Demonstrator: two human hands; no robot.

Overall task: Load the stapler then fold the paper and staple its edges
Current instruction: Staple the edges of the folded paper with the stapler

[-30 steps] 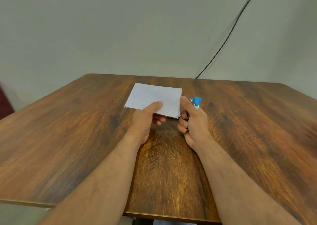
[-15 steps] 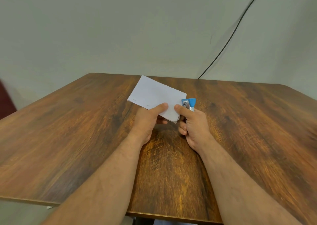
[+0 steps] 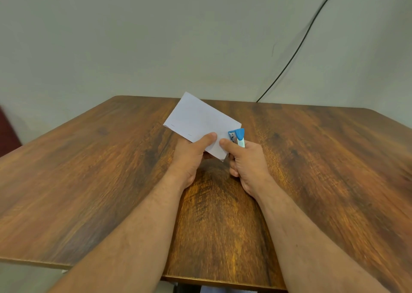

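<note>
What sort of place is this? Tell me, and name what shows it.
Probably a plain office or work room, though I can't be sure: a bare wooden table, a blank wall with a black cable running down it, and only paper and a stapler in hand.

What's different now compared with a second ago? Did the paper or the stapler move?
The left hand has turned the folded paper, so its far corner now points up and away. The stapler in the right hand has come in against the paper's right edge. Both hands keep their grips; the table and cable are unchanged.
</note>
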